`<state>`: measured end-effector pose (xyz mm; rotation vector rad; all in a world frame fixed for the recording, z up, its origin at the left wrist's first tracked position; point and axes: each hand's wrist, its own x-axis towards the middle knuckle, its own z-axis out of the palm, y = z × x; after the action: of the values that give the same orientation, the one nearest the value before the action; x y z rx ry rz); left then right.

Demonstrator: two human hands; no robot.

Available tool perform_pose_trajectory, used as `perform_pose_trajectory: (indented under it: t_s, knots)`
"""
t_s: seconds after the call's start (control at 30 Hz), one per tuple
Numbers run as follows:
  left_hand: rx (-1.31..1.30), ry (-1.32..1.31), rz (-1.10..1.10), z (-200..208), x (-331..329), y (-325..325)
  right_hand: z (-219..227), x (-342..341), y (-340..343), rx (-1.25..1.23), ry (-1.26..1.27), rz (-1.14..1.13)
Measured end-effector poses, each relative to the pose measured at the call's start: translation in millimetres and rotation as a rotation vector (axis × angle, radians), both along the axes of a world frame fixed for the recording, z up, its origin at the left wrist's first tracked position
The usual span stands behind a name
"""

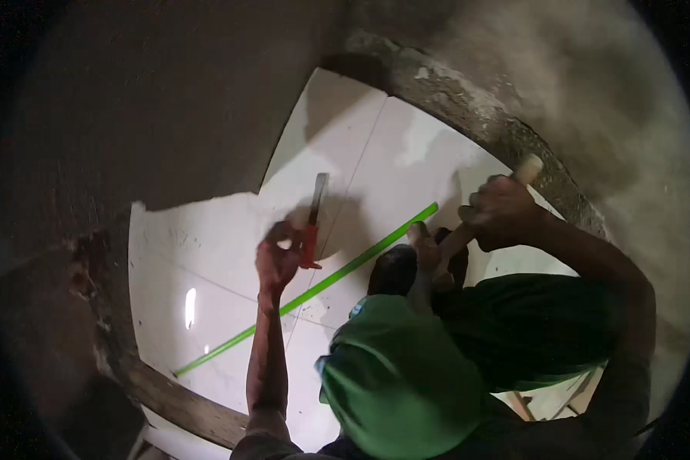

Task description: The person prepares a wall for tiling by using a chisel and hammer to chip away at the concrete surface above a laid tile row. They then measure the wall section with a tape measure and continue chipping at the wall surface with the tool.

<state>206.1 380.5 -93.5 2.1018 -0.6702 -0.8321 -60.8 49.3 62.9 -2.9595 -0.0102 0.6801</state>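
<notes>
My left hand (pixel 277 261) is closed, thumb and fingers curled into a ring, on a chisel with a red handle (pixel 310 244) and a flat grey blade (pixel 320 192). The blade points away from me over the white tiles. On the right, my right hand (pixel 504 213) wraps round the pale wooden handle (pixel 528 169) of what looks like a hammer. Its heavy head (pixel 422 249) hangs above my feet, partly lost in shadow. Between my hands, a long bright green bar (pixel 345 268) lies slantwise across the tiles and passes behind my left forearm.
White glossy tiles (pixel 207 253) with thin joints lie before me. A dark rough surface (pixel 169 115) borders them at the far left. Broken, crumbly masonry (pixel 468 96) edges the far right. My green-clothed knee (pixel 399 376) rises close in front.
</notes>
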Motion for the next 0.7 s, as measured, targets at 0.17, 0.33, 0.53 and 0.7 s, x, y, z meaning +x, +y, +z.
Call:
perform_pose_trajectory:
  t_s: [0.17,0.33,0.53,0.7]
  knots:
    - [0.242,-0.191,-0.346,-57.0,-1.2,-30.0,-29.2,-12.4,-15.3,0.095,-0.151,0.037]
    - [0.043,0.597,-0.21,-62.7,32.7,-60.9,-9.4,-7.7,-39.2,0.172,0.085,-0.173]
    - [-0.284,0.813,-0.196,13.7,71.4,-187.2,-46.2,9.5,-84.6,0.336,0.106,-0.351]
    - [0.099,0.616,-0.21,12.9,85.6,-314.4,-61.5,11.0,-91.9,0.391,-0.017,-0.47]
